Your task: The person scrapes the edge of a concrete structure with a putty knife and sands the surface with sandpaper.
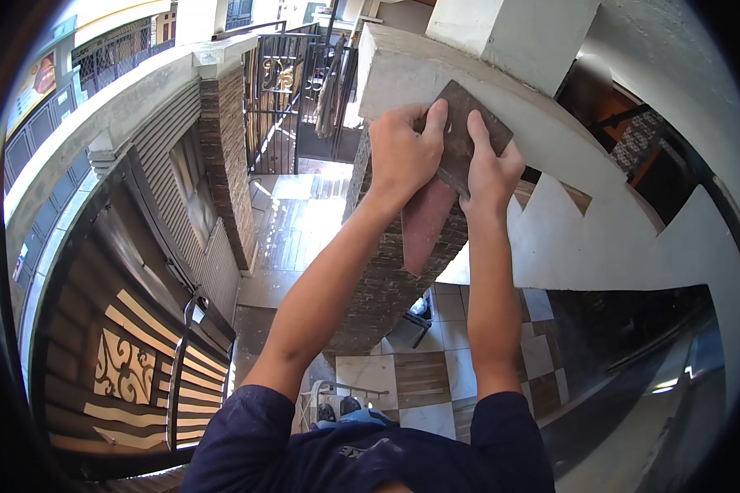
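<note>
In front of the concrete ledge, my two hands grip a sheet that looks like sandpaper [459, 144], dark brown on its upper face. A reddish flap [426, 228] hangs below it, seemingly part of the same folded sheet. My left hand [404, 154] pinches the left side, fingers curled behind and thumb along the face. On the right side, my right hand [493, 168] presses its thumb on the face, with its other fingers partly hidden behind. Whether a block sits inside the fold is hidden.
Near my hands run a concrete ledge [386, 74] and a stone-clad pillar [370, 304]. Far below lies a tiled floor [366, 374]. My shoes show beside a pale metal frame [349, 386]. A dark gate [127, 370] stands left, and a stepped white wall [567, 246] right.
</note>
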A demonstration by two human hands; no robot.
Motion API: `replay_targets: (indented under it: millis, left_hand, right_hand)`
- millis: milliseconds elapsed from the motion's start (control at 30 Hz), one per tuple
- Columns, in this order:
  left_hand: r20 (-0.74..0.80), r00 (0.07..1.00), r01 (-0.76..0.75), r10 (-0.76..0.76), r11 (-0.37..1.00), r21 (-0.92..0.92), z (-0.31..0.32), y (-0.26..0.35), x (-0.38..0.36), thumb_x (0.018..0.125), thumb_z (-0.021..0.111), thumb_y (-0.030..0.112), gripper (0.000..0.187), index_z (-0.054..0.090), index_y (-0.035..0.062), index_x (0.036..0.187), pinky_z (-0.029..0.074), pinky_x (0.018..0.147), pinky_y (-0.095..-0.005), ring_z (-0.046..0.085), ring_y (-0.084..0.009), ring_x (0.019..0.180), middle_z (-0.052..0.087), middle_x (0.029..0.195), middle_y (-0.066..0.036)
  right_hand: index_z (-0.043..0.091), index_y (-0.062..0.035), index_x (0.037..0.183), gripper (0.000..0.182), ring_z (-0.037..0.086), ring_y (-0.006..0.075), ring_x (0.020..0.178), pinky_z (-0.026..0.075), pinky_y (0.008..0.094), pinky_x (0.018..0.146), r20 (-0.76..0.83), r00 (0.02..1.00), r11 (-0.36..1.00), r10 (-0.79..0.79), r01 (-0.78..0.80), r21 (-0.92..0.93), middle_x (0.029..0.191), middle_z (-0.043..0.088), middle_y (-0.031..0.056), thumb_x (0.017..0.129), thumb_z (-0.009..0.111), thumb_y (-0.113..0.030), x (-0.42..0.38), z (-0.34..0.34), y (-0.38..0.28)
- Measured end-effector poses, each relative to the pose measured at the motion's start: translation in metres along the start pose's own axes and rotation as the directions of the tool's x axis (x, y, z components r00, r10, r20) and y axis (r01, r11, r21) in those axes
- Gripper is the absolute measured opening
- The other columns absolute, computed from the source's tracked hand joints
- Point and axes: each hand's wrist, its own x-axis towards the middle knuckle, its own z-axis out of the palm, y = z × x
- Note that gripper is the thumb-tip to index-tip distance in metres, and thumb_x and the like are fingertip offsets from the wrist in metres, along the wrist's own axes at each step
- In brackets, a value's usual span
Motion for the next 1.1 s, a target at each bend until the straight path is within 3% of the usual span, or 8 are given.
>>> replay_targets:
  millis: [67,167,500,567,733,800,933,1100]
  left_hand:
    - [-0.034,0.999,-0.041,0.041,0.999,-0.013,0.003,-0.005,-0.003,0.093,0.066,0.031,0.040,0.070,-0.0054,0.076,0.043,0.052,-0.0326,0.054,-0.0105,0.050,0.061,0.054,-0.010]
    - [0.024,1.000,0.020,-0.019,0.999,-0.035,-0.005,0.009,0.002,0.092,0.064,0.027,0.038,0.068,-0.0057,0.073,0.045,0.058,-0.0452,0.061,-0.0404,0.056,0.060,0.062,-0.025]
    - [0.002,0.999,-0.038,0.039,0.996,-0.075,-0.005,0.005,0.007,0.091,0.064,0.025,0.036,0.067,-0.0054,0.072,0.045,0.055,-0.0451,0.060,-0.0400,0.053,0.060,0.060,-0.024]
    - [0.000,0.998,-0.057,0.057,0.998,-0.036,-0.002,-0.005,0.001,0.093,0.066,0.030,0.039,0.070,-0.0061,0.079,0.042,0.052,-0.0348,0.052,-0.0138,0.048,0.060,0.055,-0.013]
    - [0.019,0.999,-0.033,0.033,0.999,-0.036,-0.002,0.002,0.004,0.093,0.065,0.029,0.037,0.071,-0.0058,0.083,0.045,0.054,-0.0372,0.060,-0.0196,0.050,0.063,0.059,-0.018]
    - [-0.022,0.998,-0.062,0.060,0.994,-0.089,-0.001,0.005,0.001,0.092,0.063,0.025,0.036,0.068,-0.0058,0.073,0.046,0.057,-0.0461,0.062,-0.0423,0.058,0.059,0.061,-0.026]
    - [-0.021,0.998,-0.053,0.052,0.995,-0.083,-0.001,0.006,0.008,0.092,0.063,0.024,0.036,0.068,-0.0059,0.072,0.046,0.058,-0.0464,0.062,-0.0424,0.057,0.060,0.061,-0.026]
    - [-0.019,1.000,-0.025,0.023,0.994,-0.106,0.001,0.003,0.001,0.091,0.063,0.025,0.036,0.068,-0.0059,0.073,0.046,0.058,-0.0463,0.062,-0.0416,0.057,0.060,0.061,-0.026]
  right_hand:
    - [0.053,0.0050,0.128,0.046,0.063,0.0203,0.105,0.053,0.0332,0.087,0.011,1.000,1.000,0.003,-0.003,0.017,0.122,0.062,0.0141,0.089,0.072,-0.009,0.003,-0.003,0.007]
    - [0.053,0.0056,0.129,0.046,0.063,0.0205,0.105,0.054,0.0332,0.088,0.027,0.996,0.996,0.083,-0.083,0.022,0.122,0.062,0.0147,0.089,0.072,-0.008,0.004,-0.001,0.003]
    - [0.058,0.0060,0.123,0.039,0.064,0.0203,0.103,0.055,0.0333,0.085,-0.054,0.997,0.998,0.063,-0.063,0.013,0.117,0.065,0.0139,0.092,0.070,-0.012,-0.005,0.008,0.003]
    - [0.057,0.0061,0.124,0.039,0.064,0.0205,0.102,0.055,0.0333,0.085,-0.072,0.994,0.996,0.086,-0.087,-0.014,0.117,0.065,0.0139,0.092,0.070,-0.012,-0.007,0.006,0.002]
    - [0.054,0.0050,0.128,0.043,0.064,0.0210,0.103,0.055,0.0335,0.085,-0.022,1.000,1.000,0.017,-0.017,0.003,0.121,0.063,0.0144,0.091,0.070,-0.010,0.003,0.003,0.006]
    - [0.054,0.0049,0.128,0.043,0.064,0.0209,0.103,0.055,0.0335,0.085,-0.029,0.999,0.999,0.037,-0.037,0.010,0.121,0.063,0.0142,0.090,0.070,-0.010,0.002,0.003,0.005]
    - [0.055,0.0052,0.127,0.042,0.065,0.0207,0.102,0.055,0.0335,0.084,-0.033,0.999,1.000,-0.003,0.004,0.029,0.119,0.064,0.0135,0.090,0.070,-0.010,0.004,0.006,0.006]
    - [0.055,0.0056,0.126,0.042,0.065,0.0210,0.101,0.055,0.0335,0.084,-0.048,0.997,0.998,0.055,-0.057,-0.029,0.119,0.064,0.0139,0.091,0.070,-0.011,-0.002,0.007,-0.001]
